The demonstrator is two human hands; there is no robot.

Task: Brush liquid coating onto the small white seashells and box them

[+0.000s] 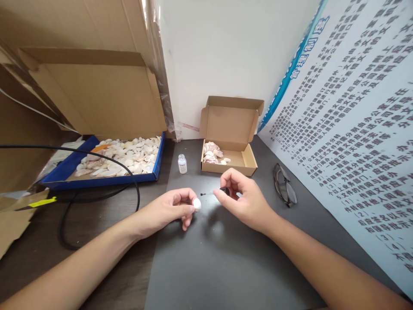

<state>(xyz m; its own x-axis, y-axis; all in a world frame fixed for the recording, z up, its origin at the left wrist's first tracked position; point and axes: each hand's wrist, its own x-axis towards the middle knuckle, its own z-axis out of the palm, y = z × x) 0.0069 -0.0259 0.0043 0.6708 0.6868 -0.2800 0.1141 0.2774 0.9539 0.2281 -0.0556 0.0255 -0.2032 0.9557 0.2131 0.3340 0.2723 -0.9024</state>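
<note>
Between thumb and fingers, my left hand (179, 206) pinches a small white shell (197, 204). My right hand (243, 198) is closed on the black cap of a small brush (206, 194), whose thin stem and dark tip point left toward the shell. A short gap separates the brush tip from the shell. Behind my hands, a small clear bottle (182, 164) with a label stands upright with no cap on it. To its right sits an open small cardboard box (229, 168) with several shells (211, 153) on its left side.
At the left stands a large blue-sided cardboard box (106, 182) full of pale shells (129, 157), its lid raised. A black cable (138, 193) loops over the table beside my left arm. Folded glasses (284, 185) lie at the right, near a printed board (355, 107).
</note>
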